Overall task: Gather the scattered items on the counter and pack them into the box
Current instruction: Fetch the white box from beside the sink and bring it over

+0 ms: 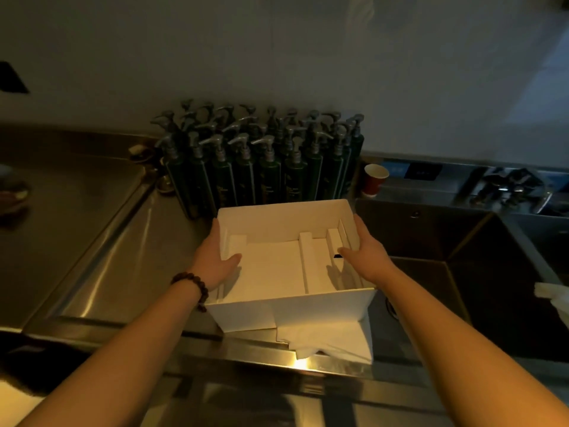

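An open white cardboard box [286, 212] with white inner dividers sits on the steel counter in the middle of the view. My left hand [212, 257] grips its left wall, thumb inside and fingers outside. My right hand [363, 252] grips the right wall the same way. Behind the box stand several dark green pump bottles [261, 161] with silver pump heads, packed close together against the wall. A white paper sheet [326, 340] lies under the box's near right corner.
A deep steel sink [462, 272] opens right of the box. A red paper cup [374, 180] stands on the ledge behind it, beside a faucet [508, 186]. A white cloth [554, 297] hangs at the far right. A raised steel drainboard [70, 211] lies to the left.
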Demonstrator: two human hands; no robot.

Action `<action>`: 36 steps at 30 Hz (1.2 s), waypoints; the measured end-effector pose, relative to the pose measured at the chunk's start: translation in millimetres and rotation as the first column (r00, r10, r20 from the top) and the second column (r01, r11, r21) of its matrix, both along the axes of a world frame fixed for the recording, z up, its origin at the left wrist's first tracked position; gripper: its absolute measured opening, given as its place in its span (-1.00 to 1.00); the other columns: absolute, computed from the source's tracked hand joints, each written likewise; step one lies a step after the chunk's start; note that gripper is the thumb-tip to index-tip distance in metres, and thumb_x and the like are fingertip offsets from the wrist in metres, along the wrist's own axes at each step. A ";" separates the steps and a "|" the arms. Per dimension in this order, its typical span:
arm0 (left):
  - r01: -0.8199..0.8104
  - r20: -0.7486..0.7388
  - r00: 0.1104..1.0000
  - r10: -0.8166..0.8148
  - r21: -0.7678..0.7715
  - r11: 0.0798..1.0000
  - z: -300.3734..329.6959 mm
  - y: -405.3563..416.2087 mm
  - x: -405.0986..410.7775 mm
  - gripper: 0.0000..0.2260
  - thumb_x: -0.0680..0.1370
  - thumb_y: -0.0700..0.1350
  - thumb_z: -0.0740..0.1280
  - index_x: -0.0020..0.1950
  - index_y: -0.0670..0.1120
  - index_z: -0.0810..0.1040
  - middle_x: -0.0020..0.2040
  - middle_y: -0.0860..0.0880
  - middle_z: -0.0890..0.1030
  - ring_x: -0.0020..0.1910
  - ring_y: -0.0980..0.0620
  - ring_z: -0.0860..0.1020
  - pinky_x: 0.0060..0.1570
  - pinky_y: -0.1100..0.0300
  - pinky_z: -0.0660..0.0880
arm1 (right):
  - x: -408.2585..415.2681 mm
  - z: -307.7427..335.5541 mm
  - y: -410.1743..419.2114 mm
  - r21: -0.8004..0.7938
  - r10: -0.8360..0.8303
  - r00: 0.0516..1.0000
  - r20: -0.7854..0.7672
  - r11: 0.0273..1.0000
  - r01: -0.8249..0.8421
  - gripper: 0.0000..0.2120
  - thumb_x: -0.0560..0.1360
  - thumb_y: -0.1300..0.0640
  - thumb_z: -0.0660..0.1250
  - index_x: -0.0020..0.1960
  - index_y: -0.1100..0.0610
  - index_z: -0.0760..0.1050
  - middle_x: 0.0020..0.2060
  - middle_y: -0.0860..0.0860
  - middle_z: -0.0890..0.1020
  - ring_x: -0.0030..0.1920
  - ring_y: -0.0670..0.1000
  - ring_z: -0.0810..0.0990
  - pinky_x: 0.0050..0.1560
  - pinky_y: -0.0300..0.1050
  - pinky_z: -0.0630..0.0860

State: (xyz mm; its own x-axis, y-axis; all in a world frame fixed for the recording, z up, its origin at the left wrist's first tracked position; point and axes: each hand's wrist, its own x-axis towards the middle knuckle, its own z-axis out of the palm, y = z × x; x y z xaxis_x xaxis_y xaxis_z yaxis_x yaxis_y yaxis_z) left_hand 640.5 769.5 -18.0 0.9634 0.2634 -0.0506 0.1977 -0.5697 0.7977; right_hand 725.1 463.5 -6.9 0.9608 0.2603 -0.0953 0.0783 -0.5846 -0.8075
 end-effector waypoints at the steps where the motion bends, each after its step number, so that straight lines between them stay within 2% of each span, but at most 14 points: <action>1: -0.014 -0.030 0.999 0.013 -0.041 0.999 -0.5 -1.0 -4.0 -0.18 0.49 -0.12 0.38 0.52 0.08 -0.15 0.36 -0.05 0.38 0.22 0.06 0.38 0.16 0.16 0.31 | 0.2 -0.3 0.6 0.002 0.010 1.000 -0.002 1.000 -0.010 -0.28 0.49 0.14 0.36 0.46 -0.20 0.03 0.26 -0.02 0.50 0.28 0.09 0.48 0.10 -0.07 0.40; 3: -0.038 -0.056 0.998 0.032 -0.107 0.994 -0.6 -2.7 -9.2 -0.17 0.49 -0.10 0.37 0.51 0.11 -0.18 0.36 0.00 0.36 0.26 0.02 0.38 0.18 0.15 0.30 | 1.2 -0.6 2.1 -0.009 0.031 0.999 -0.010 0.999 -0.031 -0.25 0.49 0.14 0.35 0.48 -0.19 -0.03 0.27 0.01 0.49 0.26 0.10 0.49 0.08 -0.09 0.40; 6: -0.059 -0.009 0.998 0.058 -0.144 0.988 3.3 -7.0 -14.7 -0.21 0.49 -0.12 0.37 0.51 0.12 -0.10 0.22 0.12 0.36 0.18 0.11 0.36 0.16 0.20 0.29 | 1.5 1.1 3.5 -0.040 0.064 0.998 0.003 0.997 -0.064 -0.19 0.49 0.11 0.36 0.51 -0.18 -0.10 0.28 0.04 0.49 0.22 0.09 0.50 0.04 -0.11 0.38; 9: -0.100 0.034 0.994 0.106 -0.148 0.984 9.2 -8.1 -24.5 -0.25 0.49 -0.14 0.37 0.51 0.12 -0.04 0.17 0.15 0.34 0.15 0.15 0.35 0.15 0.20 0.29 | 0.0 4.0 7.3 -0.049 0.088 0.996 0.000 0.995 -0.088 -0.16 0.49 0.11 0.36 0.53 -0.13 -0.14 0.31 0.06 0.47 0.25 0.10 0.49 0.14 -0.04 0.42; 12: -0.146 0.045 0.987 0.153 -0.137 0.980 16.3 4.0 -40.7 -0.26 0.49 -0.12 0.37 0.50 0.14 -0.02 0.25 0.14 0.36 0.20 0.11 0.39 0.17 0.18 0.32 | -5.1 7.1 25.3 -0.059 0.136 0.990 0.018 0.989 -0.135 -0.19 0.49 0.10 0.36 0.55 -0.05 -0.10 0.31 0.06 0.48 0.26 0.13 0.50 0.19 0.01 0.44; 15: -0.224 0.028 0.973 0.230 -0.125 0.966 24.9 27.7 -61.6 -0.23 0.49 -0.11 0.37 0.52 0.11 -0.07 0.39 0.01 0.36 0.31 -0.01 0.38 0.26 0.06 0.33 | -12.7 12.4 58.6 -0.049 0.179 0.983 0.037 0.983 -0.177 -0.21 0.49 0.08 0.36 0.54 -0.04 -0.07 0.28 0.04 0.51 0.23 0.12 0.52 0.16 -0.02 0.45; 18: -0.280 0.069 0.956 0.287 -0.094 0.955 32.6 56.6 -89.7 -0.23 0.49 -0.12 0.37 0.52 0.13 -0.05 0.37 0.02 0.40 0.24 0.07 0.40 0.19 0.14 0.34 | -23.0 19.1 99.7 -0.026 0.255 0.964 0.069 0.967 -0.254 -0.29 0.49 0.10 0.36 0.50 -0.05 0.05 0.20 0.01 0.55 0.17 0.10 0.55 0.04 -0.09 0.47; 21: -0.390 0.066 0.915 0.398 -0.105 0.915 37.1 92.6 -122.4 -0.22 0.49 -0.12 0.38 0.52 0.15 -0.07 0.35 0.03 0.40 0.21 0.11 0.39 0.16 0.16 0.31 | -35.3 27.4 149.6 -0.021 0.335 0.938 0.092 0.942 -0.334 -0.33 0.49 0.11 0.36 0.48 -0.06 0.09 0.20 0.00 0.55 0.20 0.09 0.54 0.09 -0.05 0.47; 25: -0.521 0.064 0.849 0.525 -0.069 0.851 40.1 148.6 -169.2 -0.19 0.48 -0.07 0.39 0.52 0.12 -0.10 0.35 -0.01 0.42 0.27 -0.03 0.43 0.13 0.18 0.31 | -57.6 37.1 226.1 -0.014 0.424 0.895 0.135 0.904 -0.427 -0.30 0.49 0.09 0.36 0.49 -0.13 0.05 0.24 -0.03 0.52 0.22 0.07 0.53 0.13 -0.01 0.47; 30: -0.659 0.066 0.744 0.665 -0.094 0.746 40.5 234.6 -242.4 -0.20 0.49 -0.04 0.37 0.52 0.13 -0.13 0.41 -0.04 0.35 0.33 -0.07 0.38 0.20 0.14 0.29 | -99.5 45.4 349.0 0.031 0.539 0.832 0.134 0.836 -0.547 -0.28 0.46 0.03 0.39 0.42 -0.29 0.02 0.28 -0.06 0.48 0.24 0.05 0.49 0.18 0.13 0.46; 32: -0.699 0.090 0.704 0.705 -0.093 0.709 39.1 273.1 -274.0 -0.22 0.50 -0.05 0.37 0.52 0.14 -0.11 0.41 -0.03 0.35 0.31 -0.07 0.38 0.16 0.15 0.30 | -119.5 44.6 403.6 0.059 0.595 0.795 0.120 0.795 -0.604 -0.30 0.44 0.02 0.41 0.38 -0.32 0.05 0.20 -0.12 0.49 0.16 -0.04 0.50 0.08 0.02 0.47; 36: -0.764 0.123 0.626 0.770 -0.099 0.637 36.2 354.8 -344.2 -0.23 0.49 -0.05 0.36 0.51 0.18 -0.10 0.39 -0.03 0.36 0.26 -0.08 0.41 0.09 0.14 0.33 | -168.3 42.2 514.9 0.092 0.706 0.700 0.113 0.694 -0.714 -0.35 0.45 0.11 0.41 0.39 -0.24 0.15 0.14 -0.12 0.49 0.08 -0.11 0.47 -0.05 -0.25 0.40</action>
